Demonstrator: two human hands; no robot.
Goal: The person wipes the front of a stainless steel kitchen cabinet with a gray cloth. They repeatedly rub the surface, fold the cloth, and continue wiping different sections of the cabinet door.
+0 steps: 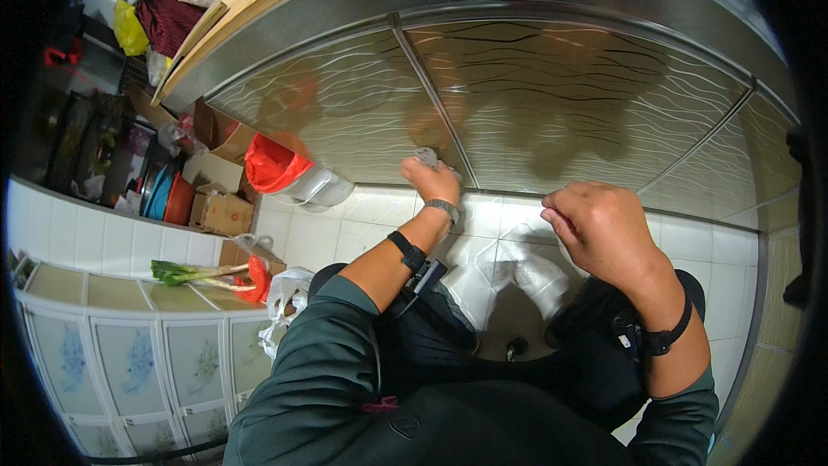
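Note:
My left hand is closed round a small grey cloth, bunched at the fingertips. It presses close to the lower part of a cabinet door with a glossy brown face and wavy silver lines. My right hand hovers in front of the wider middle door, its back toward me. Its fingers are curled and the thumb is bent in; the palm side is hidden, so anything within it cannot be seen. Reflections of my arms show on the glossy fronts.
A white bucket with a red bag liner stands left of my left hand. Cardboard boxes and basins fill the shelf behind. Green onions and a white plastic bag lie on the low cabinet at left. White tiles cover the floor.

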